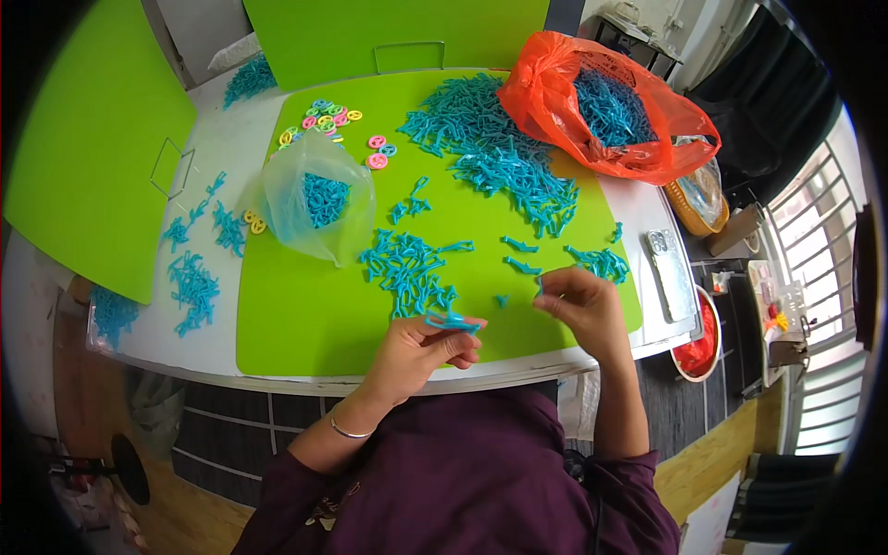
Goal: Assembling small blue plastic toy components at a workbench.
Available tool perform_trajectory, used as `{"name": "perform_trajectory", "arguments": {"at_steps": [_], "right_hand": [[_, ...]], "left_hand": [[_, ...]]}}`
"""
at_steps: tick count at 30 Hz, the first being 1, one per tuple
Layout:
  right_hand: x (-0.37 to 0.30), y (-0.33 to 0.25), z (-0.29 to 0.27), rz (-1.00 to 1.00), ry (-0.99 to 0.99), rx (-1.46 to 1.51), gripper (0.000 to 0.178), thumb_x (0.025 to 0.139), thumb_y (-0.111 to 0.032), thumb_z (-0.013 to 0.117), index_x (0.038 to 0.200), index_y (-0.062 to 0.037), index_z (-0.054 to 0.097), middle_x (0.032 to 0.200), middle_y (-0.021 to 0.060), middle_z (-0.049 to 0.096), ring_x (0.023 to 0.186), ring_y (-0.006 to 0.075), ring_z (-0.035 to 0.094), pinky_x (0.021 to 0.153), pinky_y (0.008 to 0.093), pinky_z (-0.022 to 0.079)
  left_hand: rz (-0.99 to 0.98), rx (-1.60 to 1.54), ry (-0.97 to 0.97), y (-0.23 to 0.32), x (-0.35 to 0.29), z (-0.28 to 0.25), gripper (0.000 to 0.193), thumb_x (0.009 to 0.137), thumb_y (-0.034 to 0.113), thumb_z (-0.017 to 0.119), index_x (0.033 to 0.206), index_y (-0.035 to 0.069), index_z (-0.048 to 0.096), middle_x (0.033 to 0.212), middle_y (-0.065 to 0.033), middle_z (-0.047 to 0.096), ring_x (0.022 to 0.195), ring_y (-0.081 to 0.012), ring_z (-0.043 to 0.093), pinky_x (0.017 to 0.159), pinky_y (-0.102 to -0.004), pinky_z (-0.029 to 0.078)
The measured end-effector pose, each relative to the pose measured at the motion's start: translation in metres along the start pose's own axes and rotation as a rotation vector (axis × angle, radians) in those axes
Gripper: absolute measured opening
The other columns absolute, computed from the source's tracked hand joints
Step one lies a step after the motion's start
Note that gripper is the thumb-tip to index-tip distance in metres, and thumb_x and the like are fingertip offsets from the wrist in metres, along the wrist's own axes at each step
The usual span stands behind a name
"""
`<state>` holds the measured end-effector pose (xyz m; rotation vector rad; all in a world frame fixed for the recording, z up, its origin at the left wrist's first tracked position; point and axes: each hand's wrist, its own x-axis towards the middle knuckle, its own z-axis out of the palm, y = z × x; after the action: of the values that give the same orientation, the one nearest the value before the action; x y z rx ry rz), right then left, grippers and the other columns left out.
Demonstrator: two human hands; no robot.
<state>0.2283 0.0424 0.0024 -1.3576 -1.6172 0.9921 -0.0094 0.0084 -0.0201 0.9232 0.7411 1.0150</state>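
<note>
My left hand point(421, 353) pinches a long, slim blue plastic piece point(450, 321) between thumb and fingers, just above the mat's near edge. To its right, my right hand point(585, 310) is closed in a pinch, with a small blue bit point(540, 287) showing at the fingertips. Between the hands lies one tiny blue part point(501, 301). Beyond the left hand spreads a pile of looped blue pieces point(405, 268). Two slim blue parts point(521, 245) and a small blue heap point(599, 264) rest near the right hand.
A large blue heap point(481, 116) spills beside an open red bag point(555, 102) of blue pieces. A clear bag point(347, 231) holds more. Colourful rings point(324, 120) lie on the green mat point(287, 324). A phone point(668, 268) sits at right; green folding tables point(83, 157) stand at left.
</note>
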Motion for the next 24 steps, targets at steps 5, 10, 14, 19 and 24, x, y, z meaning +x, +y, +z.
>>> {"name": "perform_trajectory", "arguments": {"at_steps": [5, 10, 14, 19, 24], "right_hand": [[-0.010, 0.001, 0.024, 0.214, -0.314, 0.824, 0.014, 0.079, -0.003, 0.066, 0.092, 0.0005, 0.066, 0.086, 0.0085, 0.065, 0.071, 0.0141, 0.061, 0.060, 0.0257, 0.050], [-0.012, 0.000, 0.038, 0.375, -0.390, 1.032, 0.017, 0.084, -0.009, 0.061, 0.097, 0.0017, 0.064, 0.087, 0.0093, 0.065, 0.071, 0.0156, 0.061, 0.060, 0.0281, 0.051], [-0.011, -0.003, 0.041, 0.404, -0.436, 1.003, 0.019, 0.086, -0.012, 0.060, 0.099, 0.0016, 0.064, 0.084, 0.0085, 0.065, 0.070, 0.0143, 0.061, 0.059, 0.0275, 0.051], [-0.011, -0.008, 0.040, 0.384, -0.404, 0.819, 0.017, 0.085, -0.012, 0.061, 0.096, 0.0001, 0.065, 0.081, 0.0073, 0.066, 0.067, 0.0129, 0.060, 0.056, 0.0262, 0.051], [-0.010, -0.012, 0.035, 0.275, -0.459, 0.483, 0.013, 0.083, -0.009, 0.064, 0.092, -0.0008, 0.066, 0.075, 0.0058, 0.065, 0.065, 0.0120, 0.060, 0.056, 0.0257, 0.051]], "left_hand": [[-0.024, 0.074, -0.029, 0.001, 0.001, 0.001, 0.017, 0.083, 0.006, 0.063, 0.098, -0.003, 0.063, 0.080, -0.0095, 0.065, 0.069, -0.0143, 0.063, 0.063, -0.0259, 0.053], [-0.017, 0.112, -0.039, -0.001, 0.002, -0.002, 0.013, 0.081, 0.004, 0.065, 0.091, -0.003, 0.064, 0.076, -0.0082, 0.066, 0.068, -0.0121, 0.062, 0.062, -0.0235, 0.051], [0.005, 0.158, -0.034, -0.002, 0.001, -0.002, 0.011, 0.081, 0.005, 0.065, 0.090, -0.003, 0.064, 0.076, -0.0079, 0.065, 0.067, -0.0110, 0.061, 0.062, -0.0228, 0.051], [0.034, 0.228, 0.002, -0.002, 0.000, 0.000, 0.010, 0.081, 0.004, 0.065, 0.087, -0.003, 0.064, 0.076, -0.0071, 0.065, 0.067, -0.0102, 0.061, 0.062, -0.0220, 0.050], [0.248, 0.671, -0.015, 0.007, -0.005, 0.001, 0.007, 0.080, 0.003, 0.065, 0.082, -0.004, 0.064, 0.073, -0.0054, 0.065, 0.064, -0.0091, 0.060, 0.059, -0.0213, 0.049]]}}
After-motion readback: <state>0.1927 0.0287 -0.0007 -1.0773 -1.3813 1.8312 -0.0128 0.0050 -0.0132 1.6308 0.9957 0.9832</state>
